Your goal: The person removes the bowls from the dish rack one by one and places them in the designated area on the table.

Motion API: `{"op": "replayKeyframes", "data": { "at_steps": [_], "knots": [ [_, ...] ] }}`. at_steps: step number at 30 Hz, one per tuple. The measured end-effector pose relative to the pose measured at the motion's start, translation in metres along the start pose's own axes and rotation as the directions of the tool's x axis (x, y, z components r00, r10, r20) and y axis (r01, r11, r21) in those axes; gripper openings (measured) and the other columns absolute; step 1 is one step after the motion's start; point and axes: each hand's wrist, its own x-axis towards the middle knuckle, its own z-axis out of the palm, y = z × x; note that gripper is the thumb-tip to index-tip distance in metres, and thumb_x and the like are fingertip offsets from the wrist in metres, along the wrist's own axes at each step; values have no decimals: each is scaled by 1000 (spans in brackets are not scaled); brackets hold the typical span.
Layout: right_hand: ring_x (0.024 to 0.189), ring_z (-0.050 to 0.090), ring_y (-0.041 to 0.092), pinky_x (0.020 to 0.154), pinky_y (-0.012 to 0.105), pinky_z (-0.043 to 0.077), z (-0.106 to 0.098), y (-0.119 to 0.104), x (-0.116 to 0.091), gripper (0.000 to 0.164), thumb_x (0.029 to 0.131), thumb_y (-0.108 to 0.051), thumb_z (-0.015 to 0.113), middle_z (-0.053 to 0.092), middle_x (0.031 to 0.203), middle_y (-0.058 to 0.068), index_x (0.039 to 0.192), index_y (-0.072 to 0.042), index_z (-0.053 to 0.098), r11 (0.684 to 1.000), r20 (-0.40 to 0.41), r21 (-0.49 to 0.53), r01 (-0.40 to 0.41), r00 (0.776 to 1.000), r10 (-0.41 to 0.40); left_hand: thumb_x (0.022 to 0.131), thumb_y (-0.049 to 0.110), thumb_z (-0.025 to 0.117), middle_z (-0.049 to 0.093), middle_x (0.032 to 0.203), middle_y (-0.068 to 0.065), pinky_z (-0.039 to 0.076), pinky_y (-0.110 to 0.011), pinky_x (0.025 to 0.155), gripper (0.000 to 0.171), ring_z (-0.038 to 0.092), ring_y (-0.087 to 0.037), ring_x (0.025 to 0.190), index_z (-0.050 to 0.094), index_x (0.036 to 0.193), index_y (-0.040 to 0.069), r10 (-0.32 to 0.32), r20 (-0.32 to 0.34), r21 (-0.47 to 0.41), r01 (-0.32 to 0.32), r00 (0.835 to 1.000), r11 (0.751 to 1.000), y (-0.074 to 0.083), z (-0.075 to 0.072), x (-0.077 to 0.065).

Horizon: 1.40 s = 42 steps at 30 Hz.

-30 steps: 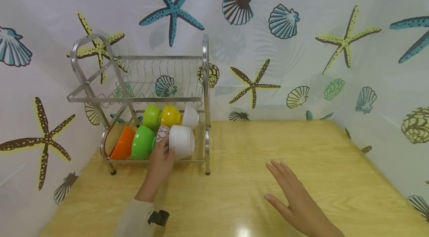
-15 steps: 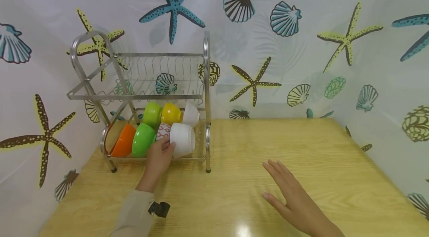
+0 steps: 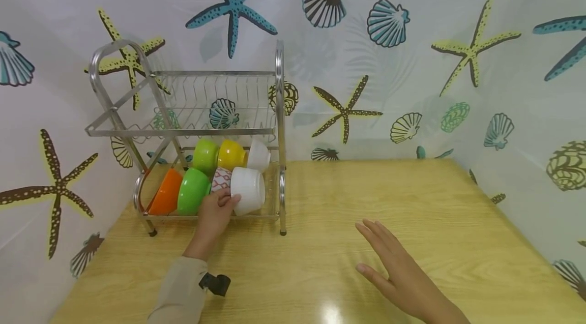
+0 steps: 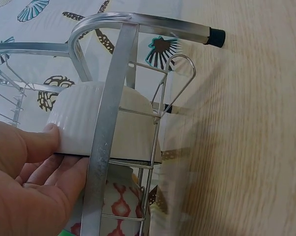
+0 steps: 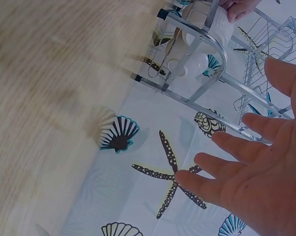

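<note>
My left hand (image 3: 214, 216) pinches the rim of a ribbed white bowl (image 3: 247, 190) at the front right of the rack's lower shelf. The left wrist view shows the thumb on the bowl's (image 4: 79, 115) outer wall and the fingers curled under its rim, partly behind a rack bar. Just left of it stands a bowl with a red pattern (image 3: 222, 179), partly covered by my hand. Farther left are a green bowl (image 3: 192, 193) and an orange bowl (image 3: 167, 194), all tipped on their sides. My right hand (image 3: 403, 275) is held over the table, fingers straight and spread, holding nothing.
A two-tier metal dish rack (image 3: 282, 110) stands on the wooden table (image 3: 366, 197) at the left. Behind the front bowls sit a lime green bowl (image 3: 206, 156), a yellow bowl (image 3: 232, 154) and a small white bowl (image 3: 259, 155). A patterned curtain (image 3: 412, 80) encloses the table.
My left hand stays at the white bowl, its grip on the rim settling slightly. The right hand has drifted a little to the left. The view has shifted slightly.
</note>
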Motion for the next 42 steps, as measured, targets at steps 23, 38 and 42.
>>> {"op": "replayKeyframes", "data": {
  "at_steps": [23,38,42],
  "knots": [
    [137,27,43,98,69,34,1,-1,-3,70,94,-29,62,30,154,8,152,-25,23,1000,18,-2,-15,1000,15,98,20,57,55,130,-18,50,-26,90,44,53,-19,108,51,136,-1,-131,34,-274,135,991,952,-1,2,0],
    [138,27,43,98,70,33,-1,-1,-3,71,93,-28,65,31,153,9,152,-24,26,1000,-2,-11,4,1000,-4,97,15,57,51,136,-19,52,-23,91,44,58,-9,102,49,137,-1,-108,47,-429,117,993,896,13,-6,-15],
    [137,25,46,97,71,32,-2,0,-3,70,92,-29,65,32,152,9,151,-23,28,1000,-7,-22,3,1000,-3,97,18,58,52,137,-16,50,-25,94,45,57,-14,107,50,137,2,-93,70,-400,114,993,910,21,-11,-21]
  ]
}}
